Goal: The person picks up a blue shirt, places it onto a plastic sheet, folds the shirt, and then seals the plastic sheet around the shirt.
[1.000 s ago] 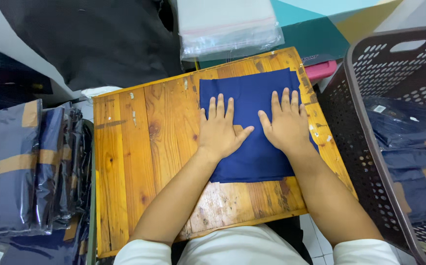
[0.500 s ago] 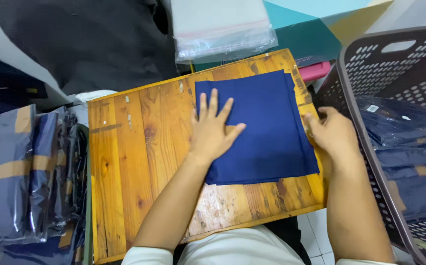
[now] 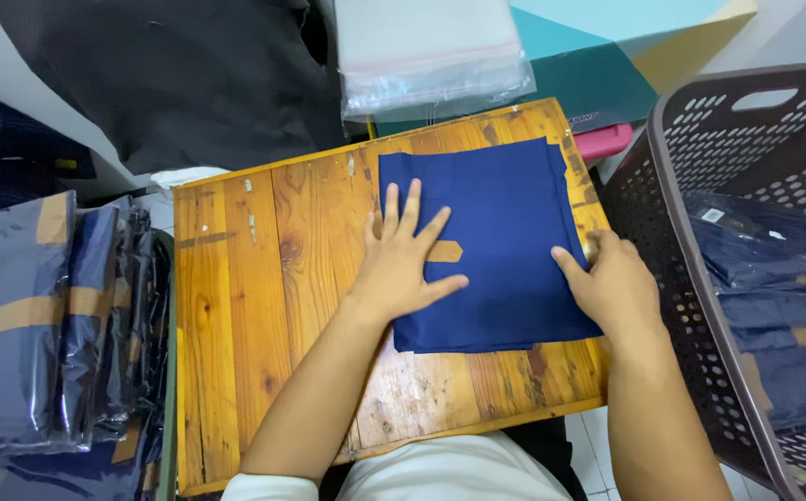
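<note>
The folded navy cloth (image 3: 496,241), soft, light and floppy, lies toward 2 o'clock on the wooden board (image 3: 264,306); left hand (image 3: 403,264) presses it with fingers spread, right hand (image 3: 612,283) curls fingers at its 3 o'clock edge, likely the best hold.

Left hand (image 3: 401,264): flat, palm down, fingers spread and pointing away from the body, thumb out to the right.
Right hand (image 3: 612,283): knuckles up, fingers curled under, index pointing left.
Forearms: bare, angled inward from the body.
</note>
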